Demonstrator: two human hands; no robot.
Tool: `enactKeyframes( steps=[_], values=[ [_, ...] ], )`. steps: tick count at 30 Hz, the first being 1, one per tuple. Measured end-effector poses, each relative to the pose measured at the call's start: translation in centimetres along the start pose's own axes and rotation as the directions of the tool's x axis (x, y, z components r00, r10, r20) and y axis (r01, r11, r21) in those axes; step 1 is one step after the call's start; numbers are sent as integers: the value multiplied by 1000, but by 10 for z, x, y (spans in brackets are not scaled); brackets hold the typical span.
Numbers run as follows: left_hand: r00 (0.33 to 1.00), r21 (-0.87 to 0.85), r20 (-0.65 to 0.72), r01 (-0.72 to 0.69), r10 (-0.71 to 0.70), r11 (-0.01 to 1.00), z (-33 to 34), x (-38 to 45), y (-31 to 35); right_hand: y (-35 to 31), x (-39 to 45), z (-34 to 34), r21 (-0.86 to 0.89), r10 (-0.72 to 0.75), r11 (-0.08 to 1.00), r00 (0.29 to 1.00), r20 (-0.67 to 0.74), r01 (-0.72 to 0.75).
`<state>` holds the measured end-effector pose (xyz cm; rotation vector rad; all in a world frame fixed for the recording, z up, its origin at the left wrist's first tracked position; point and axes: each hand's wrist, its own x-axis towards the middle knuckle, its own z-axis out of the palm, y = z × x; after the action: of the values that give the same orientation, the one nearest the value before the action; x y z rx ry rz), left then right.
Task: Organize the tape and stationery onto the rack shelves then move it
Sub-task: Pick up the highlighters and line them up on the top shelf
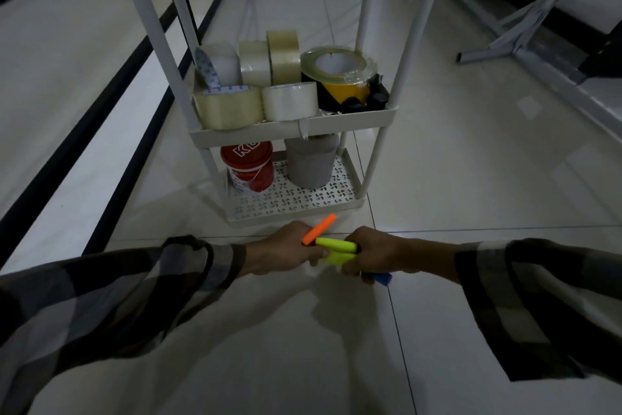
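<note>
I am gathering the stationery off the floor, just in front of the rack (pixel 296 132) at twelve o'clock. My left hand (pixel 286 253) is curled around an orange highlighter (pixel 319 228), whose smooth, stubby barrel pokes out toward one o'clock. My right hand (pixel 373 254) is clamped on the ends of two yellow highlighters (pixel 336 244), and a blue marker (pixel 382 279) sticks out below its fingers at five o'clock. The two hands meet over the yellow pair; whether my left fingers also pinch them, I cannot tell.

The tape step looks done, I judge: the upper shelf is packed with glossy clear and tan tape rolls (pixel 255 91), some upright, some flat, and a yellow-and-black roll (pixel 340 81) in shiny wrap at its right end. The perforated bottom shelf (pixel 296 202) carries a red tub (pixel 249 165) and a grey cylinder (pixel 311 162), with bare space along its front.

Next I should bundle the pens into one grip and carry them forward to that bare strip. They are round and slick, so they could roll unless laid lengthwise against the rim.
</note>
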<state>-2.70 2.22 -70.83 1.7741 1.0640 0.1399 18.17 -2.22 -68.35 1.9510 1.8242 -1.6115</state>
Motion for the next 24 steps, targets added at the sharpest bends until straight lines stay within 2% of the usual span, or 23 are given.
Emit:
enactKeyframes(
  steps=[3, 5, 8, 10, 12, 18, 21, 24],
  values=[
    [995, 19, -9, -95, 95, 995, -4, -5, 12, 4, -8, -4, 124, 49, 991, 998, 26, -52],
    [995, -79, -30, -92, 90, 993, -2, -10, 22, 1, -14, -5, 184, 68, 980, 997, 28, -72],
    [994, -291, -68, 60, -83, 955, 2, -16, 42, -8, -23, -4, 261, 59, 963, 998, 27, -64],
    [966, -446, -95, 174, -240, 878, 0, -19, 50, -16, -29, -3, 316, 41, 948, 999, 9, -42],
    [946, -537, -116, 196, -302, 820, -5, -23, 55, -23, -34, -2, 394, 29, 919, 999, -37, -12],
    [943, -550, -207, 107, -259, 829, -20, -43, 67, -38, -48, -4, 536, -47, 837, 990, -131, 111],
    [955, -619, -217, 25, -201, 785, -26, -50, 77, -47, -55, -6, 575, -69, 804, 984, -164, 152],
    [945, -710, -244, -20, -219, 704, -33, -54, 90, -60, -68, -5, 541, -114, 813, 970, -215, 216]
  ],
)
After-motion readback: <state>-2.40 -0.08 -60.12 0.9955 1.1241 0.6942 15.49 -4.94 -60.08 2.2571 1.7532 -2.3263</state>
